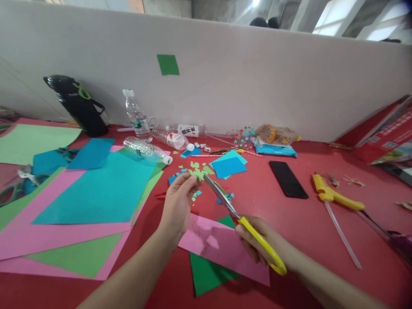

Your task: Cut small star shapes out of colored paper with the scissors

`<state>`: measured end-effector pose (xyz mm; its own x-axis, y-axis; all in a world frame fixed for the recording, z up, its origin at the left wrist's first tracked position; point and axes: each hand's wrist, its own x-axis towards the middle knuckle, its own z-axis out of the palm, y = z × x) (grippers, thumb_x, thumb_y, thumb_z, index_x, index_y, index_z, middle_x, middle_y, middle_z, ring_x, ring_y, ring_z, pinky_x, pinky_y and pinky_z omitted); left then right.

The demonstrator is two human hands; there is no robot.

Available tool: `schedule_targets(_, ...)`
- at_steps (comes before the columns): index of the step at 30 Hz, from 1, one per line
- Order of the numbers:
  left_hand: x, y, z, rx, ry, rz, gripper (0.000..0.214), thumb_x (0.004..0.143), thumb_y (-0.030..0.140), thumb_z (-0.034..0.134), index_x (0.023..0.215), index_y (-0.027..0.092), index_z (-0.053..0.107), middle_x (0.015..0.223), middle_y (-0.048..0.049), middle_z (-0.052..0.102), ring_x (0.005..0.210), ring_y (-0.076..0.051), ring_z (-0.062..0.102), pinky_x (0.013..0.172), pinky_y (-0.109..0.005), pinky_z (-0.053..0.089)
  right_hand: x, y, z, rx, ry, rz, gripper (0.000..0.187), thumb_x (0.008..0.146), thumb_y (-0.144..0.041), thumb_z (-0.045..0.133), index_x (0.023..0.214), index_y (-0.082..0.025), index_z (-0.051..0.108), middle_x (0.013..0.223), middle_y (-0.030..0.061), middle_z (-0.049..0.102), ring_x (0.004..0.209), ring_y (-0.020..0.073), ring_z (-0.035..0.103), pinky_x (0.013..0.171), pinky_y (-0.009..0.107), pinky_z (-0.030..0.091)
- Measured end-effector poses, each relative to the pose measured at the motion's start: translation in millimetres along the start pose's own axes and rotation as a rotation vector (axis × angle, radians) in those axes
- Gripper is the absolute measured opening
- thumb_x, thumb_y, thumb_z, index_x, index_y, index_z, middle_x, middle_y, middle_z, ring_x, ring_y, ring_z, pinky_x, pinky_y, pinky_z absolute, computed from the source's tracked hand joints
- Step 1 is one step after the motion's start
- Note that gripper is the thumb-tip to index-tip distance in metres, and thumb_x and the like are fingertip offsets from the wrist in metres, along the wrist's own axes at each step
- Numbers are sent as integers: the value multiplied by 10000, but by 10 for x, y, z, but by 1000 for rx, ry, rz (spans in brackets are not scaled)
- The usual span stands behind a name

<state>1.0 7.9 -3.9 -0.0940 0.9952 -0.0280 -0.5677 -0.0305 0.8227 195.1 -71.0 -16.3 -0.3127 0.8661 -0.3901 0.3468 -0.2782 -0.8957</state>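
Between the fingertips of my left hand [180, 199] is a small piece of light green paper [198, 174], pinched near the middle of the table. My right hand [259, 240] is closed around the yellow handles of a pair of scissors [257, 236]. The scissor blades point up and left, their tips close to the green piece. Behind my fingertips lie light green paper scraps [195, 165], with small blue bits beside them. Below both hands, a pink paper strip [219, 246] with dark marks lies over a dark green sheet [209, 274].
Coloured paper sheets [99, 189] cover the left side. Plastic bottles [144, 149] and a black flask [79, 107] stand or lie by the white partition [206, 77]. A phone [288, 179] and a yellow glue gun [337, 197] lie right. Paper stars [244, 137] sit at the back.
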Motion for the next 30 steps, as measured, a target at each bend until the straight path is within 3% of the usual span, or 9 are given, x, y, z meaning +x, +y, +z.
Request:
schedule_targets(7, -44, 51, -1, 266, 0, 154, 103, 849, 288, 622, 806, 202, 582, 686, 34, 579, 597, -93, 521, 590, -225, 431, -15, -96, 2, 37, -15, 19, 512, 764, -710, 541, 675, -220, 419, 401, -98, 399, 333, 61, 350, 356, 182, 266)
schedule_targets(15, -39, 81, 38, 84, -88, -51, 123, 776, 213, 690, 755, 172, 576, 661, 18, 614, 585, -82, 557, 600, -206, 444, 8, -14, 12, 55, 5, 12, 487, 799, -692, 509, 720, -214, 461, 390, -92, 414, 327, 69, 333, 356, 189, 247)
schedule_targets(19, -37, 81, 31, 80, -97, -64, 118, 776, 218, 686, 724, 169, 591, 651, 12, 618, 578, -81, 541, 587, -202, 430, 9, -4, 17, 71, -1, 6, 482, 806, -689, 514, 725, -217, 457, 388, -95, 405, 326, 73, 330, 359, 193, 252)
schedule_targets(30, -68, 156, 31, 405, -103, 180, 172, 838, 230, 607, 672, 186, 586, 602, 10, 589, 587, -114, 544, 621, -249, 427, -52, -64, -74, -35, -76, -123, 488, 850, -675, 506, 717, -217, 406, 514, -63, 454, 421, 76, 375, 414, 203, 283)
